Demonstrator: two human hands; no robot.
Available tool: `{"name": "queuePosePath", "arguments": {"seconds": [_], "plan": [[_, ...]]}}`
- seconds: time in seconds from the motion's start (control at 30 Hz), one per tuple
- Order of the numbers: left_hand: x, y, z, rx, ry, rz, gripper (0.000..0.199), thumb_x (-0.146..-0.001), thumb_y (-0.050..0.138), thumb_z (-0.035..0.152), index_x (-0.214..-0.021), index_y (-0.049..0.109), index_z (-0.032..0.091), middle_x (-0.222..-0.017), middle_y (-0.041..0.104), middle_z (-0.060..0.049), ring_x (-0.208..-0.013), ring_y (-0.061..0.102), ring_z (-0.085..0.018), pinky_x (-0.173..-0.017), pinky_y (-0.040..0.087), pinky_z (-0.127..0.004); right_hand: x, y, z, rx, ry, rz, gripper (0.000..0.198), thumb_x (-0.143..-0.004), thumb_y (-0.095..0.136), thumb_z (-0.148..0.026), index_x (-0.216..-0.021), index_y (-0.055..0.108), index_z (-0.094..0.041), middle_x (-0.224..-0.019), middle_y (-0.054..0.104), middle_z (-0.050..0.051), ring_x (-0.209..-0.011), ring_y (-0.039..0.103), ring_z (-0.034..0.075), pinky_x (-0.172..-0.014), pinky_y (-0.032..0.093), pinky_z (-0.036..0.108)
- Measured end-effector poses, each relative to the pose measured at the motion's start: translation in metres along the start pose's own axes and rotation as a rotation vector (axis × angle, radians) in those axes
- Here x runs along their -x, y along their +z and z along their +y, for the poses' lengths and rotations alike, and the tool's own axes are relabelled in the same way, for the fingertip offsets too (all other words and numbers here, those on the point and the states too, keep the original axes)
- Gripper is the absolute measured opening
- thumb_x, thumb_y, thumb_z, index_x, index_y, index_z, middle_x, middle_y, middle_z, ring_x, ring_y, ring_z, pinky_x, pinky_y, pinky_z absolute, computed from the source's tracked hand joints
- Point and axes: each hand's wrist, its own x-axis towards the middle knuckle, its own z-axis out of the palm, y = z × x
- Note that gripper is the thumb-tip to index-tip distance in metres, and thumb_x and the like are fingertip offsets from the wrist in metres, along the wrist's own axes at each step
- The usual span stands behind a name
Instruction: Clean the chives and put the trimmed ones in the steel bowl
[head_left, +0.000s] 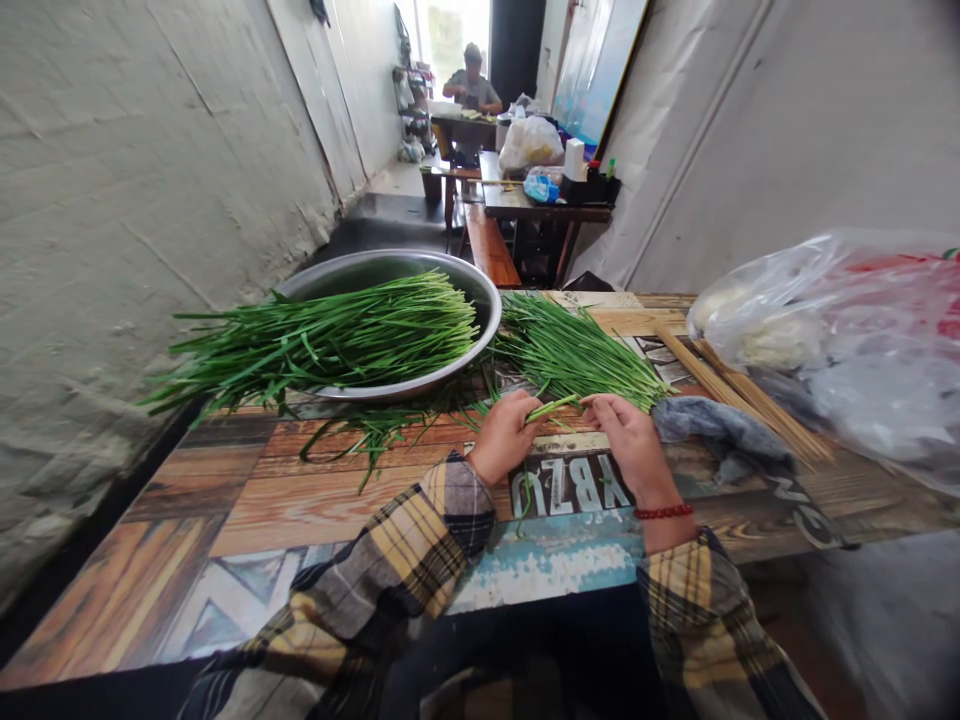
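Observation:
Over the table's front middle, my left hand (504,438) is closed around a few garlic chives (553,407). Their pale ends point towards my right hand (624,440), whose thumb and forefinger pinch at the tips. A green leaf hangs below my left hand. Just beyond both hands lies a loose pile of garlic chives (577,345), pale ends to the right. To the left, a wide metal basin (491,300) holds a thick bundle of garlic chives (360,335), with leaves trailing over its left rim.
Scattered leaf scraps (371,435) lie before the basin. A grey cloth (724,430), bamboo skewers (739,390) and clear plastic bags (840,340) occupy the table's (300,500) right side. Farther back are a laden second table (517,200), a bench (489,243) and a seated person (472,85).

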Motion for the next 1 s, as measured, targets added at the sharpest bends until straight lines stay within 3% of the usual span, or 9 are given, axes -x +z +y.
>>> {"name": "queuePosePath", "arguments": {"seconds": [0.17,0.23,0.37,0.43,0.5,0.63,0.8,1.0], "plan": [[0.001,0.002,0.001,0.023,0.013,0.000,0.013,-0.087,0.051,0.017,-0.077,0.059,0.017,-0.077,0.054,-0.002,-0.076,0.051,-0.015,-0.068,0.038,-0.026,0.002,0.011,-0.002,0.155,-0.087,-0.173,0.030,-0.078,0.061,-0.046,-0.084,0.068,-0.018,-0.081,0.067,0.004,-0.071,0.058,0.017,-0.069,0.047,0.030],[0.001,0.002,0.001,0.035,0.015,-0.009,0.013,-0.087,0.051,0.018,-0.077,0.059,0.017,-0.077,0.055,-0.002,-0.076,0.051,-0.015,-0.068,0.038,-0.025,0.000,0.012,0.003,0.154,-0.094,-0.109,0.028,-0.079,0.060,-0.046,-0.080,0.067,-0.019,-0.078,0.065,0.003,-0.070,0.057,0.016,-0.067,0.045,0.029],[0.000,0.001,0.001,0.036,0.002,0.001,0.018,-0.087,0.053,0.021,-0.069,0.055,0.017,-0.072,0.051,-0.001,-0.073,0.049,-0.014,-0.067,0.036,-0.025,-0.002,0.002,0.011,0.038,-0.004,0.189,0.033,-0.083,0.053,-0.052,-0.081,0.062,-0.019,-0.072,0.061,0.000,-0.067,0.054,0.015,-0.063,0.043,0.027],[0.000,0.001,0.001,0.029,-0.011,0.010,0.025,-0.087,0.053,0.021,-0.063,0.049,0.017,-0.068,0.047,0.001,-0.070,0.045,-0.014,-0.065,0.033,-0.025,-0.002,-0.003,0.009,0.018,-0.012,0.222,0.034,-0.084,0.052,-0.052,-0.076,0.059,-0.020,-0.068,0.058,-0.001,-0.066,0.052,0.015,-0.064,0.042,0.027],[-0.001,0.001,0.000,0.030,-0.026,0.020,0.029,-0.087,0.052,0.022,-0.059,0.044,0.017,-0.064,0.043,0.002,-0.067,0.042,-0.013,-0.063,0.031,-0.025,0.000,-0.005,0.004,0.053,-0.062,0.110,0.033,-0.084,0.052,-0.051,-0.074,0.060,-0.020,-0.070,0.059,0.000,-0.069,0.054,0.015,-0.066,0.043,0.027],[-0.001,0.002,0.000,0.049,-0.067,0.034,0.029,-0.086,0.051,0.022,-0.059,0.041,0.017,-0.062,0.040,0.003,-0.063,0.038,-0.012,-0.060,0.027,-0.025,0.002,0.005,-0.005,0.200,-0.141,-0.091,0.030,-0.082,0.057,-0.046,-0.094,0.064,-0.019,-0.088,0.065,0.004,-0.079,0.057,0.018,-0.071,0.046,0.030],[0.000,0.003,0.001,0.082,-0.068,0.017,0.026,-0.087,0.049,0.023,-0.062,0.042,0.017,-0.062,0.042,0.003,-0.063,0.039,-0.011,-0.060,0.026,-0.025,0.001,0.019,0.001,0.425,-0.323,-0.118,0.018,-0.079,0.062,-0.038,-0.087,0.064,-0.022,-0.090,0.066,0.006,-0.089,0.058,0.023,-0.083,0.044,0.037],[-0.001,0.002,0.002,0.127,-0.081,0.046,0.028,-0.088,0.047,0.025,-0.062,0.040,0.017,-0.062,0.042,0.004,-0.062,0.038,-0.011,-0.060,0.028,-0.024,-0.001,0.015,0.007,0.348,-0.332,-0.156,0.014,-0.081,0.062,-0.029,-0.069,0.062,-0.021,-0.083,0.067,0.005,-0.084,0.060,0.020,-0.079,0.045,0.035]]}}
